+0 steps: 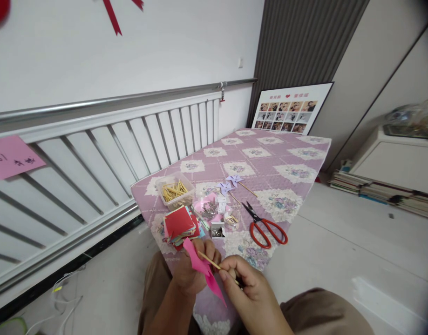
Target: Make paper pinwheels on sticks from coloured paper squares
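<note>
My left hand (191, 270) is closed around a folded pink paper piece (204, 270), held low over the near end of the quilted mat (269, 158). My right hand (248, 284) pinches a thin wooden stick (210, 261) whose tip lies against the pink paper. Just beyond my hands sits a stack of coloured paper squares (179, 224), red on top.
Red-handled scissors (264, 228) lie to the right on the mat. A clear box of wooden sticks (175, 190), a pink dish of small metal pins (207, 207), and two finished pale pinwheels (229, 184) sit farther back. A photo board (290, 109) leans at the far end. Books (381, 190) are stacked on the floor.
</note>
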### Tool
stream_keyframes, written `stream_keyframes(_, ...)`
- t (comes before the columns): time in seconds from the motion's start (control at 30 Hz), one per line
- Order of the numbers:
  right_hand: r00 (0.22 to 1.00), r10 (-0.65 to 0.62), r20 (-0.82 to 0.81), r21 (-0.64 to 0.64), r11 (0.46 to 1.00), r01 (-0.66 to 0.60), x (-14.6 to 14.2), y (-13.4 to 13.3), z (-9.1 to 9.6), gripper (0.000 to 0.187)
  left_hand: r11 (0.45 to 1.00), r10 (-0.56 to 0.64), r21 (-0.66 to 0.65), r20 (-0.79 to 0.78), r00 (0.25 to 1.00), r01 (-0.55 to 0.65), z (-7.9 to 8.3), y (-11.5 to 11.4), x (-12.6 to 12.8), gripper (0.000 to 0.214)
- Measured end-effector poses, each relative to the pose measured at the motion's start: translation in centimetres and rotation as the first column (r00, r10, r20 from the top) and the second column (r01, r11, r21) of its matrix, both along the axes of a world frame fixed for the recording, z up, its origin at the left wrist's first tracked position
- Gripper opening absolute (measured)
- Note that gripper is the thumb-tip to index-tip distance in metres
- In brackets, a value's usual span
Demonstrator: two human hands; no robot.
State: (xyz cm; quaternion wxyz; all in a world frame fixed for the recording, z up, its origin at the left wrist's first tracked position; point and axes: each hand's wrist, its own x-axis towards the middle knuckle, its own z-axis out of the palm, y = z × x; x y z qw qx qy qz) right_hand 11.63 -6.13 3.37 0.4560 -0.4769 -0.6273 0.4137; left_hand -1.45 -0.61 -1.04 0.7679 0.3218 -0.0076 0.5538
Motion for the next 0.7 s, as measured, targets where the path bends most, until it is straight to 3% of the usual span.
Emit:
stream_keyframes(0.4, 1.000, -0.030, -0.002, -0.009, 1.000, 0.030, -0.23, -0.01, -0.61, 0.021, 0.996, 0.026, -0.085, -0.096, 0.995, -0.034, 0.33, -0.35, 0.03, 0.047)
stream_keyframes(0.7, 0.997, -0.053, 0.048, 0.022, 0.998, 0.052, -0.31, -0.17, -0.86, 0.021, 0.999, 0.027, -0.030, -0.068, 0.997, -0.029, 0.45, -0.55, 0.17, 0.044)
